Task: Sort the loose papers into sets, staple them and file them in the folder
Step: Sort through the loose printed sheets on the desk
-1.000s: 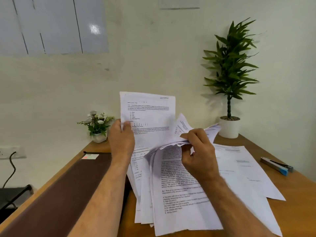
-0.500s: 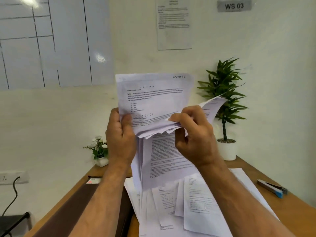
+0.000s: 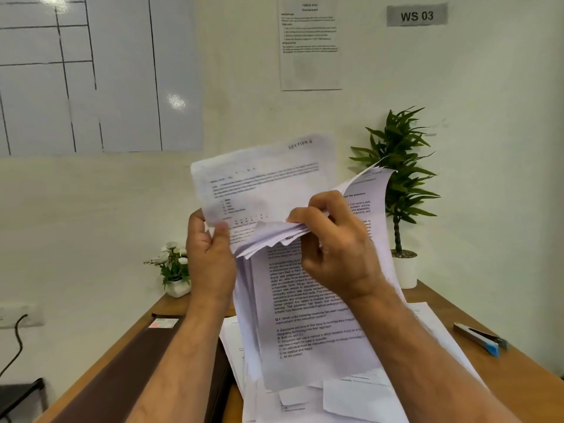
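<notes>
Right now we hold a thick sheaf of white printed paper sheets (image 3: 308, 319) up off the desk in front of us, so the headings can be read one by one. Our left hand (image 3: 210, 257) pinches the left edge of the sheaf, thumb in front and fingers curled behind, keeping it upright. Our right hand (image 3: 335, 248) is closed on the folded-over top corners of several front sheets, bending them forward to bare the page behind, marked at its top right corner; the writing is too blurred to read. More loose white sheets (image 3: 360, 398) lie spread on the brown wooden desk (image 3: 525, 370) directly below, presumably still unsorted. A long dark brown folder (image 3: 122, 367) rests along the left of the desk, just beside the pile, ready for filing. A grey and blue stapler (image 3: 480, 338) waits at the right, apart from the papers and untouched.
</notes>
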`<state>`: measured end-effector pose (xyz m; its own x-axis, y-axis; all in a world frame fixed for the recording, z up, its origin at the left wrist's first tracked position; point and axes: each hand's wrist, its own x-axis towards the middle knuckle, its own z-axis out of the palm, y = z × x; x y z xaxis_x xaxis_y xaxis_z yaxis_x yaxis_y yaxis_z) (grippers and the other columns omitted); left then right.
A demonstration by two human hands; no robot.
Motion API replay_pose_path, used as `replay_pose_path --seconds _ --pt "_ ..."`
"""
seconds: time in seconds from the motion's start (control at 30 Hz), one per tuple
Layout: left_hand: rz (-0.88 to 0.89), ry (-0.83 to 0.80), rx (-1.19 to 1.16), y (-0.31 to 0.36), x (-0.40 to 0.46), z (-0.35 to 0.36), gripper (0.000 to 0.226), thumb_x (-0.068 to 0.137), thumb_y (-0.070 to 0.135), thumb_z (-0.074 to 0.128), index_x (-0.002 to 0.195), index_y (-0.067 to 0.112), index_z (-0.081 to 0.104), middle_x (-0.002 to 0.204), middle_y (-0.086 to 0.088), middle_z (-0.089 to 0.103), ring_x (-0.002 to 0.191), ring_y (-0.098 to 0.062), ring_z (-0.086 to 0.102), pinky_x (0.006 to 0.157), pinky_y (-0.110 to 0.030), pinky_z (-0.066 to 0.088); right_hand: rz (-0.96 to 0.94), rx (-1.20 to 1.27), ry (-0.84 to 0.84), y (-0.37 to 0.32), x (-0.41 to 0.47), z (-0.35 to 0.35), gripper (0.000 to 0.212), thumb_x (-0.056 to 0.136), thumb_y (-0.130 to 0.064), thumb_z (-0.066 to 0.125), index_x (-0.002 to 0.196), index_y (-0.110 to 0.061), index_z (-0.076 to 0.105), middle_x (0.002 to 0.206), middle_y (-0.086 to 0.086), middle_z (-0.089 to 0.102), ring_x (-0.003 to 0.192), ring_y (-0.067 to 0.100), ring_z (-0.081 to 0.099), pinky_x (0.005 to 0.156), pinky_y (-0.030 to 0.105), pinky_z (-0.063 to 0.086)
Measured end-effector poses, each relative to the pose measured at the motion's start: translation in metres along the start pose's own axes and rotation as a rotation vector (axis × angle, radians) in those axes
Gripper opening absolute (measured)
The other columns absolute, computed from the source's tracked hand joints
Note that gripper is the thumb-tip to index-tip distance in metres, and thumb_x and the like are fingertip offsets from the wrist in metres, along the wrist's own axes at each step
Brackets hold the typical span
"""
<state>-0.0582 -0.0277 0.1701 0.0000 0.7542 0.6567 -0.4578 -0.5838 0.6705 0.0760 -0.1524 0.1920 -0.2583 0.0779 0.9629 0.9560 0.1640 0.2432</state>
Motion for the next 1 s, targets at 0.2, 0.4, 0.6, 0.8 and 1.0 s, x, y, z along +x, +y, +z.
replay_pose_path --seconds 0.2,0.4,0.6,0.8,1.0 --pt "-0.175 -0.223 -0.171 -0.008 -0.038 0.001 0.030 0.099 0.005 0.059 0.122 0.023 0.054 0.097 0.000 0.077 0.087 -0.018 0.073 0.070 -0.032 0.062 0.203 0.083 -0.150 0.001 -0.008 0.005 0.025 0.084 -0.010 0.067 0.109 -0.010 0.066 0.105 0.004 0.057 0.085 0.017 0.056 0.064 0.029 0.057" --pt "-0.251 -0.305 -0.113 -0.037 -0.070 -0.006 0.061 0.101 0.001 0.055 0.134 0.050 0.039 0.112 -0.015 0.071 0.086 -0.037 0.071 0.074 -0.052 0.060 0.518 0.077 -0.406 0.010 -0.026 0.013 0.026 0.087 -0.013 0.065 0.111 -0.023 0.063 0.097 -0.011 0.053 0.085 0.009 0.051 0.081 0.025 0.046" --pt "-0.272 -0.314 -0.103 -0.064 -0.088 -0.011 0.030 0.105 0.018 0.046 0.129 0.019 0.064 0.123 -0.013 0.068 0.110 -0.029 0.067 0.092 -0.041 0.057 0.690 0.133 -0.509 0.016 -0.059 0.026 0.020 0.088 -0.011 0.064 0.104 -0.023 0.063 0.096 -0.008 0.056 0.086 0.010 0.053 0.081 0.026 0.048" --pt "-0.277 -0.338 0.254 -0.085 -0.093 -0.008 0.004 0.091 0.020 0.074 0.093 0.023 0.072 0.085 0.001 0.076 0.083 -0.024 0.073 0.072 -0.038 0.060 0.705 0.159 -0.511 0.018 -0.088 0.041 0.025 0.087 -0.006 0.063 0.106 -0.021 0.062 0.099 -0.010 0.050 0.081 0.004 0.051 0.081 0.023 0.048" --pt "-0.335 -0.169 0.142 -0.091 -0.092 -0.016 0.016 0.096 0.005 0.064 0.099 0.018 0.073 0.089 0.000 0.078 0.084 -0.022 0.075 0.074 -0.039 0.062 0.802 0.169 -0.361 0.022 -0.102 0.041 0.076 0.083 -0.014 0.079 0.142 -0.035 0.037 0.148 -0.007 0.025 0.127 0.013 0.046 0.100 0.023 0.044"
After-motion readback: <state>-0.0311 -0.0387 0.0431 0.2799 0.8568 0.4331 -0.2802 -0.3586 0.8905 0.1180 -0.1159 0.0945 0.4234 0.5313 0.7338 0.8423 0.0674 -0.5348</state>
